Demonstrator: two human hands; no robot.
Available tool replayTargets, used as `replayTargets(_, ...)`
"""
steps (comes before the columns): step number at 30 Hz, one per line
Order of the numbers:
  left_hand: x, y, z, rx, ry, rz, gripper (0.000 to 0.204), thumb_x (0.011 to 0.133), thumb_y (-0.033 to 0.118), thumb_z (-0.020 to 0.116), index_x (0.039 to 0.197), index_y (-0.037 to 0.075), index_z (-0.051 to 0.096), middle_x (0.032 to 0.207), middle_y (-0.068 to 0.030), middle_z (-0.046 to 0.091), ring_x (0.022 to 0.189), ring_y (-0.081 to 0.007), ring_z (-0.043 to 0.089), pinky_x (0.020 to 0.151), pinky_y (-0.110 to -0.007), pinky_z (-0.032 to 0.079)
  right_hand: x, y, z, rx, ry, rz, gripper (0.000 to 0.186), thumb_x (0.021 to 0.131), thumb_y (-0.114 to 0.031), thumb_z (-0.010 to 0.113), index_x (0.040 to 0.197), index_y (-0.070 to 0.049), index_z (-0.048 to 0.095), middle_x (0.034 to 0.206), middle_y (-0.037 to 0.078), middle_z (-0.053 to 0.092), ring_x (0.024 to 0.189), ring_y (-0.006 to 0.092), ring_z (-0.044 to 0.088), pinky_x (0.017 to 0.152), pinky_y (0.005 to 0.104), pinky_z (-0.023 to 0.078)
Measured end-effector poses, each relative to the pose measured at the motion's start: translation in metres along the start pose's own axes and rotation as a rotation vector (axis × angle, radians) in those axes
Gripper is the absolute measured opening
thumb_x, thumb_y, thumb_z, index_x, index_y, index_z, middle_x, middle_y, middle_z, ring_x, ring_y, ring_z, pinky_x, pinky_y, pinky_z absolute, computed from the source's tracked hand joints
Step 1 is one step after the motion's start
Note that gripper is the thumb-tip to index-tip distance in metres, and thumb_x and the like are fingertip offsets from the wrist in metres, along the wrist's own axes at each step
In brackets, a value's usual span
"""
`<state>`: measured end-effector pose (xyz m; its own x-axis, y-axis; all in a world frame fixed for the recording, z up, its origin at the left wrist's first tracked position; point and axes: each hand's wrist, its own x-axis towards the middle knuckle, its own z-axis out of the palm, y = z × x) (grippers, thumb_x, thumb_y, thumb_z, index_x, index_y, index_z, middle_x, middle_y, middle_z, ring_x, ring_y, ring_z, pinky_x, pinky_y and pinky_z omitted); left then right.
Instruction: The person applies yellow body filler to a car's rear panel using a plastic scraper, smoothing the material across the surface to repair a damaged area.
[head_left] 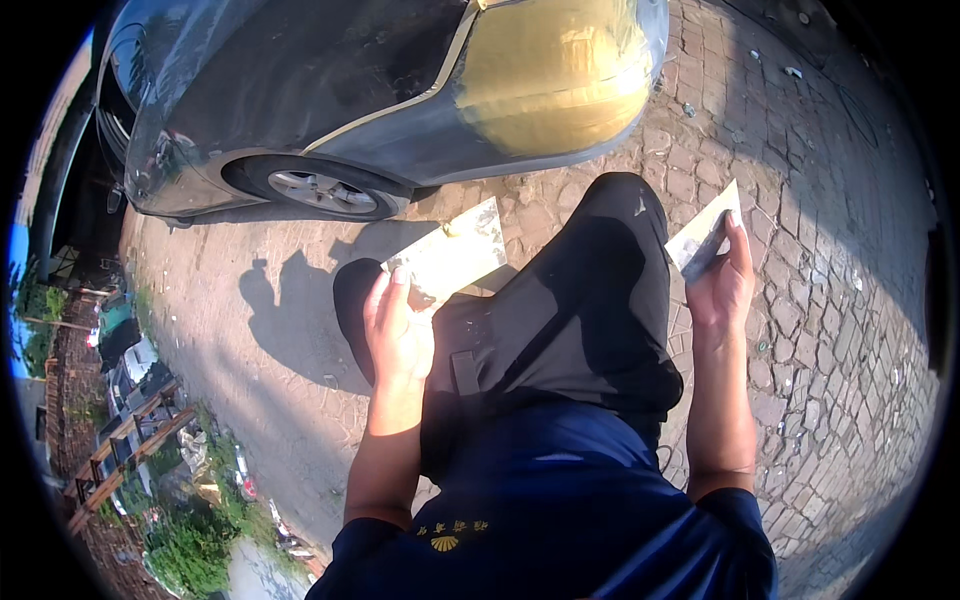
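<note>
My left hand [402,335] is closed on the near corner of a flat, pale putty board [462,258]. Yellowish smears and a small lump show on the board's upper face, and grey stains mark its edges. Over by my right knee, my right hand [722,292] pinches a thin, flat putty spreader [708,228], pale at its tip and smudged grey lower down. In front of me stands a dark car [300,75], its right-hand end coated with a large tan-yellow patch of filler [550,80]. Neither hand touches the car.
My bent legs in black trousers [520,330] lie between my arms. Stone paving [820,300] spreads to the right. The car's wheel [325,190] is just beyond the board. Plants [190,550], a wooden frame [125,455] and clutter line the left side.
</note>
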<state>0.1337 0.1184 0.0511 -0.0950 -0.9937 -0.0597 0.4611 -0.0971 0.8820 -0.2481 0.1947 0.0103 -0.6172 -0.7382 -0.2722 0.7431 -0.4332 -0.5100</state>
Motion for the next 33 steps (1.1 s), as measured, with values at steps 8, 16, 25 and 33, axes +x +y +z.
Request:
replayTargets(8, 0.013, -0.051, 0.076, 0.071, -0.256, -0.103, 0.030, 0.109, 0.022, 0.056, 0.130, 0.001, 0.061, 0.124, -0.0115, 0.071, 0.112, -0.0214, 0.071, 0.092, -0.043, 0.060, -0.054, -0.029, 0.010, 0.035, 0.037, 0.046, 0.031, 0.101, -0.016, 0.058, 0.128, -0.001, 0.060, 0.117, 0.010, 0.071, 0.107, 0.0246, 0.070, 0.099, 0.0422, 0.056)
replayTargets(16, 0.034, -0.090, 0.124, 0.092, -0.621, -0.135, 0.027, 0.111, 0.018, 0.053, 0.125, -0.003, 0.064, 0.121, -0.0120, 0.072, 0.112, -0.0199, 0.070, 0.097, -0.039, 0.057, -0.058, -0.001, -0.007, -0.163, 0.035, -0.101, 0.014, 0.102, -0.005, 0.066, 0.115, -0.001, 0.066, 0.105, 0.007, 0.075, 0.093, 0.0129, 0.071, 0.086, 0.0303, 0.057)
replayTargets(25, 0.048, -0.087, 0.180, 0.632, -1.094, 0.117, 0.034, 0.107, 0.011, 0.056, 0.134, -0.009, 0.062, 0.096, -0.0101, 0.074, 0.081, -0.0098, 0.062, 0.077, -0.026, 0.051, -0.049, -0.005, -0.017, -0.290, 0.122, -0.190, 0.021, 0.101, -0.006, 0.066, 0.121, 0.002, 0.066, 0.105, 0.006, 0.074, 0.089, 0.0096, 0.069, 0.081, 0.0274, 0.057)
replayTargets(33, 0.055, -0.105, 0.220, 0.773, -1.128, 0.165, 0.033, 0.106, 0.010, 0.056, 0.133, -0.009, 0.063, 0.094, -0.0170, 0.075, 0.083, -0.0130, 0.069, 0.074, -0.029, 0.053, -0.010, -0.024, -0.036, -0.294, 0.099, -0.138, 0.018, 0.101, -0.007, 0.066, 0.117, 0.001, 0.067, 0.097, 0.004, 0.072, 0.085, 0.0081, 0.067, 0.079, 0.0266, 0.057)
